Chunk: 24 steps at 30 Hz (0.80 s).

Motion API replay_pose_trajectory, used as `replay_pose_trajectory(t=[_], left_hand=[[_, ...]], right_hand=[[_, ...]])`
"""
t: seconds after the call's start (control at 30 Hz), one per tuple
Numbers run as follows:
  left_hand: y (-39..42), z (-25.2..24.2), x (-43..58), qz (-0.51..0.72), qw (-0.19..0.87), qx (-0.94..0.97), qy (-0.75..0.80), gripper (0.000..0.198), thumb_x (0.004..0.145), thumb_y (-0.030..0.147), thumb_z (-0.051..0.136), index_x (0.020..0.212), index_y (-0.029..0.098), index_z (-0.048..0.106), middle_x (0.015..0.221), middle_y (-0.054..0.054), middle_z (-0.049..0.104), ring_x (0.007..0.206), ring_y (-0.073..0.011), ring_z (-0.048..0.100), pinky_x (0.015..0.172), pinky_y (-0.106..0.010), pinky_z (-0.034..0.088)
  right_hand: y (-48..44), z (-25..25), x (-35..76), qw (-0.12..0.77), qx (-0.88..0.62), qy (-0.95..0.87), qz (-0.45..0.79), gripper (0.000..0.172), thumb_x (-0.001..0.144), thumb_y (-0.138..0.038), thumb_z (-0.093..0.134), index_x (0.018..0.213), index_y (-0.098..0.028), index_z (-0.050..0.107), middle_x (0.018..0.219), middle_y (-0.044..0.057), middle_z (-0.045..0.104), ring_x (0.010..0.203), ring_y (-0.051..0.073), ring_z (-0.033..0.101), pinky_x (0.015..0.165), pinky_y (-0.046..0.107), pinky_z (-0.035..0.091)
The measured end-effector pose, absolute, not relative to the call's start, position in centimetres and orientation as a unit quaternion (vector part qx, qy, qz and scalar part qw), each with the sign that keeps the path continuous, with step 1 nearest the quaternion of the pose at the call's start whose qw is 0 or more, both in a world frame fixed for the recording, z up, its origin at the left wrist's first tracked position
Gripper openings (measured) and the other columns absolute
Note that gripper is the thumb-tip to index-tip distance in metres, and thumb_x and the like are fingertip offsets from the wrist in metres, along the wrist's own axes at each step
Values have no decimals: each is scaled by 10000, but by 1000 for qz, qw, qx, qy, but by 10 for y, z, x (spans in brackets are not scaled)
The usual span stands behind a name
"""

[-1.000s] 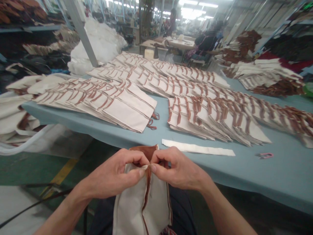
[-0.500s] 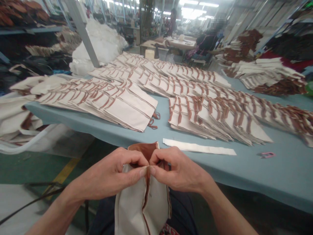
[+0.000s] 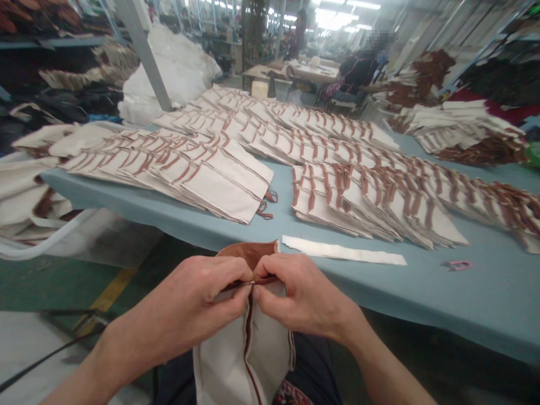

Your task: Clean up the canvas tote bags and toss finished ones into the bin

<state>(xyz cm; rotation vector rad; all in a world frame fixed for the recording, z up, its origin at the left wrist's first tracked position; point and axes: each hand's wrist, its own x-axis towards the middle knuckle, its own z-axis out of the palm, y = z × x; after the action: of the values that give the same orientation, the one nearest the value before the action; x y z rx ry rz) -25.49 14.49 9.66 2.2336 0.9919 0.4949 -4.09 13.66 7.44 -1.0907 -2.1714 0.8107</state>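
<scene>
A cream fabric bag piece [image 3: 228,360] with brown lining and a brown-edged seam down its middle hangs over my lap, its top edge near the table's front. My left hand [image 3: 202,298] pinches the top edge just left of the seam, thumb below and index finger above. On the other side of the seam, my right hand [image 3: 299,287] pinches the same edge, its fingertips almost touching the left ones. The brown lining [image 3: 248,251] shows behind my fingers.
Stacks of cream and brown pieces [image 3: 228,185] overlap across the blue table [image 3: 442,304]. A white strip [image 3: 343,250] and small pink-handled thread snips [image 3: 458,265] lie near the front edge. At left stands a plastic bin [image 3: 88,225] holding fabric. A person [image 3: 358,70] sits beyond.
The pinched edges have opened out sideways, so more of the brown top edge shows on both sides of the seam. Both hands keep hold and have shifted only slightly.
</scene>
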Motion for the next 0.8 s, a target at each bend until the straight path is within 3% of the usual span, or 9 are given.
replay_pose_trajectory(t=[0.17, 0.3, 0.5, 0.67, 0.8], left_hand=[[145, 96, -255, 151, 393, 802, 424, 217, 894, 182, 531, 715, 184, 653, 613, 54, 586, 564, -96, 474, 526, -201, 319], [145, 92, -250, 145, 412, 787, 435, 261, 901, 224, 508, 653, 186, 581, 603, 47, 549, 580, -106, 463, 524, -210, 312], [141, 86, -247, 162, 444, 756, 453, 226, 878, 228, 495, 657, 186, 520, 663, 46, 509, 620, -108, 446, 561, -217, 325], [143, 78, -246, 176, 484, 720, 465, 223, 877, 260, 506, 668, 190, 474, 679, 48, 449, 639, -110, 406, 568, -218, 314], [147, 74, -249, 193, 532, 689, 453, 248, 876, 297, 526, 666, 198, 439, 656, 63, 379, 608, -98, 333, 537, -207, 281]], right_hand=[[134, 74, -40, 261, -371, -860, 234, 89, 902, -134, 620, 848, -188, 665, 792, 32, 756, 720, 172, 667, 685, 274, 428], [131, 70, -41, 226, -377, -886, 150, 185, 932, -100, 560, 795, -176, 658, 767, 65, 755, 708, 209, 699, 658, 309, 436], [125, 60, -45, 286, -388, -874, 64, 169, 969, -118, 522, 858, -176, 635, 748, 38, 743, 656, 177, 688, 587, 282, 403], [130, 53, -51, 317, -369, -874, -5, 301, 996, -76, 430, 761, -202, 569, 640, 13, 666, 569, 155, 604, 536, 303, 347], [138, 51, -51, 360, -356, -859, 70, 256, 992, -91, 434, 817, -186, 594, 678, 19, 689, 586, 141, 616, 567, 274, 385]])
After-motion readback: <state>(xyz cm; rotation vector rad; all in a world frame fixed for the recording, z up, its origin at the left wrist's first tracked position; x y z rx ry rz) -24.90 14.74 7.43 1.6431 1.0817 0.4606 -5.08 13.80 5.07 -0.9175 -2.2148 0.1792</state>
